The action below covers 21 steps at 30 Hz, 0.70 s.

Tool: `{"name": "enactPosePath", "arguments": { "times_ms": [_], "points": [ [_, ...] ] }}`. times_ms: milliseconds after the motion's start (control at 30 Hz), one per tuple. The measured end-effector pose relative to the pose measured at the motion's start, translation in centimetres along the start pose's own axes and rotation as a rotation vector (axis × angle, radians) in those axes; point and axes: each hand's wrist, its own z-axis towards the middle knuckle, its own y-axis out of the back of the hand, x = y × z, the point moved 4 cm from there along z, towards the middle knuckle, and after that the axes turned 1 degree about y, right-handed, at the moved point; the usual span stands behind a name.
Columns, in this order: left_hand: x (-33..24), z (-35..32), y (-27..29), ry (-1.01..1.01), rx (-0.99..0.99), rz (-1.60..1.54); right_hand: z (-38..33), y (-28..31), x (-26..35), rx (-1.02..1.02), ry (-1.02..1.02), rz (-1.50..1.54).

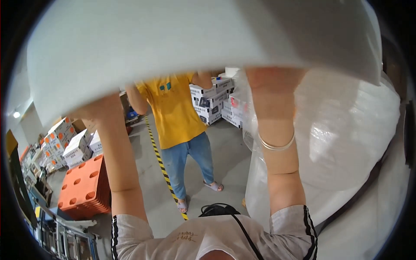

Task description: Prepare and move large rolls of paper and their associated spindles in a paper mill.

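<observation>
A large, smooth white object spans the top of the head view, close and blurred, its lower edge curved. Both my arms reach up to it. My left hand meets its lower edge at the left, with the fingers hidden behind it. On the right, my right hand is raised against the same edge, its fingertips also out of sight. What exactly the white object is cannot be made out. Across from me stands a person in a yellow T-shirt, arms raised, hands mostly covered by the white object.
A big bundle in clear plastic wrap stands close by my right arm. Stacked orange plastic panels and white cartons are at the left. More cartons stand behind the person. Yellow-black tape runs along the grey floor.
</observation>
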Motion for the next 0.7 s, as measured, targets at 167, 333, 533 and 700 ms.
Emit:
{"name": "enactPosePath", "arguments": {
  "times_ms": [167, 333, 533, 700],
  "points": [
    [-3.6, -2.5, -2.4, -0.142, 0.062, 0.124, -1.9, -2.3, 0.8, -0.017, 0.112, 0.021],
    [-3.1, -6.1, -3.8, -0.078, 0.096, 0.111, -2.9, -3.2, 0.1, -0.306, 0.223, 0.116],
    [3.4, -14.6, 1.8, 0.437, 0.104, 0.083, -3.8, 1.0, 6.5, -0.510, 0.305, 0.115],
    [6.0, -21.6, 15.7, 0.648, -0.110, 0.220, -4.9, 5.3, 3.8, -0.552, 0.046, 0.165]
  ]
}}
